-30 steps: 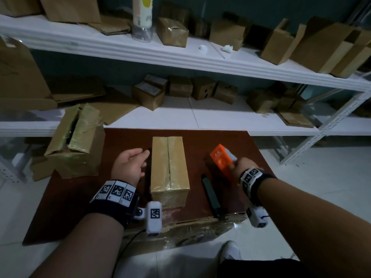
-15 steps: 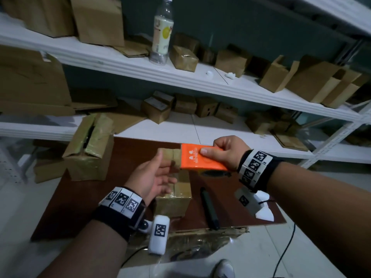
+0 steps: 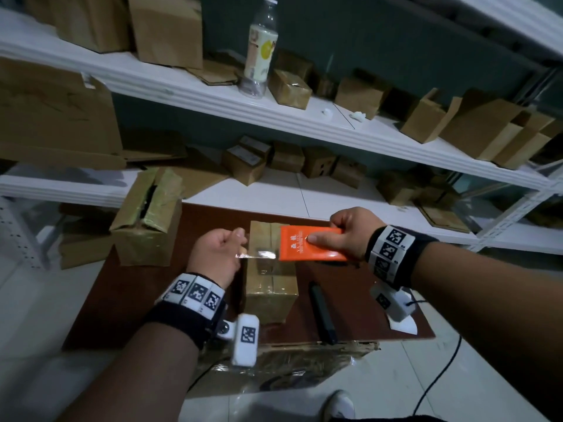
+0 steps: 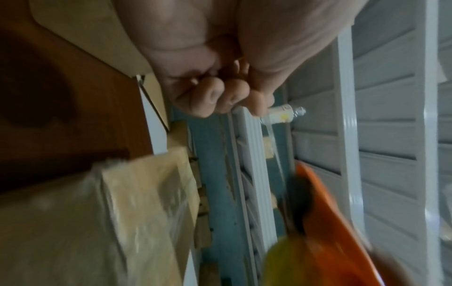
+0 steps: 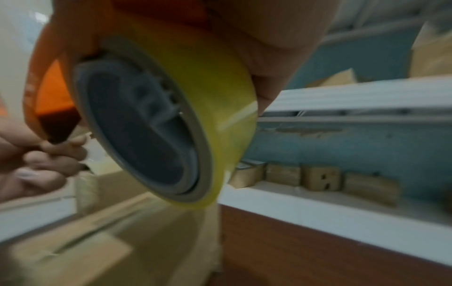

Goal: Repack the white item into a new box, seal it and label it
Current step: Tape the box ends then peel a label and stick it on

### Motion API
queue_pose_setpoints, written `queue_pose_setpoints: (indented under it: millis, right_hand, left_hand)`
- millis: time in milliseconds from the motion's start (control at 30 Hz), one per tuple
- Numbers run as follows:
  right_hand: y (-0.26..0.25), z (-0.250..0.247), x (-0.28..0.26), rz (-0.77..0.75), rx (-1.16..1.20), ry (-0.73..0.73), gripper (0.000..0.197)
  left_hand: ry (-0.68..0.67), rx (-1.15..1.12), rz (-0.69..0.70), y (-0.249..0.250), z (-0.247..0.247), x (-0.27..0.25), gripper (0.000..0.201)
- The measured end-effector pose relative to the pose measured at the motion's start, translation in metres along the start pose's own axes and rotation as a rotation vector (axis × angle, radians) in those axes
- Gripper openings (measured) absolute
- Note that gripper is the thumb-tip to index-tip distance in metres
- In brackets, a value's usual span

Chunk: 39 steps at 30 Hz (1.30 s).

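Box (image 3: pixel 271 271) lengthwise, away from person

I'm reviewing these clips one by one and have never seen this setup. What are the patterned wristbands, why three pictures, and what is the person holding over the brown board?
No robot here: a person wears cameras. The head view looks down at both hands; the patterned bands carry a wrist camera each, giving the two close, blurry pictures. The right hand grips an orange tape dispenser with its yellowish tape roll. The left hand pinches the clear tape end, stretched between the hands above the closed cardboard box. On the brown board also lie a dark marker-like tool and an opened box.
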State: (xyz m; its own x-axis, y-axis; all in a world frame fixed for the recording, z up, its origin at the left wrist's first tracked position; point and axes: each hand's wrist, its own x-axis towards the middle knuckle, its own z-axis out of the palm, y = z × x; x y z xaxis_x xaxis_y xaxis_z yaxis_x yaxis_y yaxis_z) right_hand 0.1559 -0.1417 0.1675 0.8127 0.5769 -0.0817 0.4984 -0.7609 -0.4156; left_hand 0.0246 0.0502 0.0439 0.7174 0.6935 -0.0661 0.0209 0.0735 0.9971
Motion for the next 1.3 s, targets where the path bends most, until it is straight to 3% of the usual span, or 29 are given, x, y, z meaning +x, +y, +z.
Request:
queue_pose_setpoints:
  millis: [67, 400, 633, 733, 833, 933, 1000, 1100, 1300]
  right_hand:
    - [0.007, -0.012, 0.002, 0.021, -0.064, 0.018, 0.056]
    - [0.022, -0.022, 0.001, 0.119, -0.087, -0.024, 0.053]
    - [0.045, -0.036, -0.002, 0.245, -0.3, -0.022, 0.057]
    - [0.039, -0.021, 0.006, 0.257, -0.531, -0.032, 0.067]
    - [0.042, -0.008, 0.015, 0.299, -0.598, -0.009, 0.062]
    - [0.063, -0.007, 0.016, 0.398, -0.66, 0.004, 0.058]
    - [0.082, -0.006, 0.017, 0.5, -0.553, 0.031, 0.062]
    - [0.105, 0.003, 0.018, 0.6, -0.195, 0.102, 0.06]
    - [0.104, 0.047, 0.007, 0.663, -0.202, -0.018, 0.048]
  left_hand:
    - [0.041, 0.043, 0.002, 0.0, -0.007, 0.007, 0.03]
    - [0.0, 0.197, 0.139, 0.008, -0.006, 0.002, 0.034]
    - [0.007, 0.304, 0.209, 0.013, -0.004, -0.005, 0.029]
    - [-0.034, 0.342, 0.284, 0.02, 0.012, -0.018, 0.027]
    - [-0.133, 0.415, 0.441, 0.032, 0.024, -0.037, 0.026]
    - [-0.071, 0.309, 0.607, 0.055, 0.016, -0.049, 0.024]
    - [-0.075, 0.229, 0.576, 0.061, 0.003, -0.045, 0.023]
    - [-0.199, 0.172, 0.428, 0.053, -0.007, -0.034, 0.022]
    - [-0.363, 0.135, 0.362, 0.038, -0.009, -0.029, 0.015]
